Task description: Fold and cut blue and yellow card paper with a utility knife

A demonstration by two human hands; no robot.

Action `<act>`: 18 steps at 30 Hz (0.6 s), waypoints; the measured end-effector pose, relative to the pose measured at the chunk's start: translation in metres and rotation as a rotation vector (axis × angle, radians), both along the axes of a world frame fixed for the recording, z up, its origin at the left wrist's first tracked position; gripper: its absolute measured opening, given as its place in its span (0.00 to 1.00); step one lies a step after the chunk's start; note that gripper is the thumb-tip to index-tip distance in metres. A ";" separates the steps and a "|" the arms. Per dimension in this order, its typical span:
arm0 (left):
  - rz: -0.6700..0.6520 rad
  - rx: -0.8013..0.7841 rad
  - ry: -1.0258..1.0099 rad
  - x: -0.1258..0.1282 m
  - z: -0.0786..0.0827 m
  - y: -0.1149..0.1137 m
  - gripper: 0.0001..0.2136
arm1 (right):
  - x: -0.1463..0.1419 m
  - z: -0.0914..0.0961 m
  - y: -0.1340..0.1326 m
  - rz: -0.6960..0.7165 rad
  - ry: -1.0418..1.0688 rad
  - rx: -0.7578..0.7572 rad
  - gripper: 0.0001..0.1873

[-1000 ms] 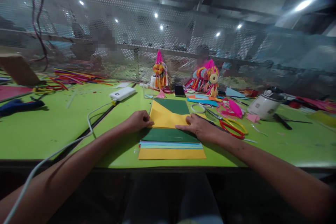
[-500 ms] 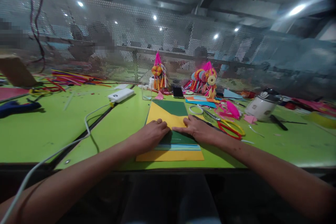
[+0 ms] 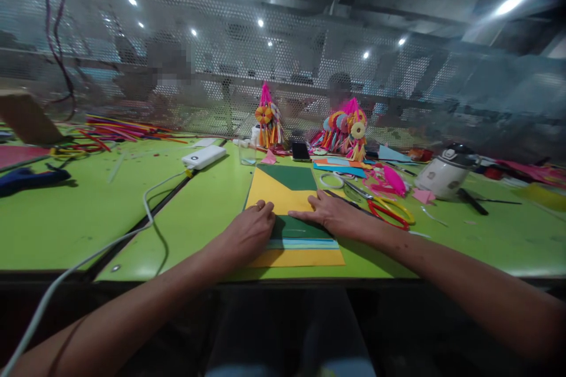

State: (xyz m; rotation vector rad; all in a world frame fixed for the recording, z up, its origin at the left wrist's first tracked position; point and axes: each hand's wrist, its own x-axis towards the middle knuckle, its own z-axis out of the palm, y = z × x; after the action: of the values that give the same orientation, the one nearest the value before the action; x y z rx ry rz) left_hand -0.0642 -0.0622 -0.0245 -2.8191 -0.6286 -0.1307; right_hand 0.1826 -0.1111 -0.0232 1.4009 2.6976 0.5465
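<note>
A yellow paper sheet (image 3: 283,197) with a slanted fold edge lies on a dark green sheet (image 3: 292,177) at the table's front. My left hand (image 3: 252,227) has its fingers curled and closed at the yellow paper's lower left, fingertips down on it. From the right, my right hand (image 3: 329,212) rests on the same paper, one digit stretched left along its lower edge and apart from the others. Under the green sheet, light blue and yellow sheet edges (image 3: 305,257) stick out toward me.
Right of the papers lie red-and-yellow-handled scissors (image 3: 389,212), a white ring (image 3: 331,179) and a pink bundle (image 3: 393,179). A white-and-black kettle (image 3: 448,171) stands farther right. Behind are a phone (image 3: 300,151), a clear cup (image 3: 247,153) and tasselled ornaments (image 3: 265,118). A cable (image 3: 148,212) runs from a white power bank (image 3: 204,157).
My left hand has slid left and slightly toward me along the yellow paper, away from my right hand. The right hand stays nearly in place on the paper.
</note>
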 end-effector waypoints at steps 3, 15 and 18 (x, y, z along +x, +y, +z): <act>0.031 0.032 0.060 -0.006 0.006 -0.003 0.09 | 0.010 -0.002 -0.003 -0.009 0.011 -0.041 0.31; 0.194 -0.008 -0.083 -0.033 -0.005 0.000 0.12 | 0.049 -0.030 -0.036 -0.116 0.181 -0.065 0.31; 0.188 0.009 -0.111 -0.033 -0.009 0.001 0.12 | 0.051 -0.034 -0.035 -0.112 0.221 -0.059 0.31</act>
State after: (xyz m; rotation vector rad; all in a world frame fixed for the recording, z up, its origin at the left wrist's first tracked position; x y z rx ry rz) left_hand -0.0972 -0.0609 -0.0333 -2.7411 -0.9113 -0.2546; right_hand 0.2339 -0.1464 -0.0571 1.6755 2.7492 0.3190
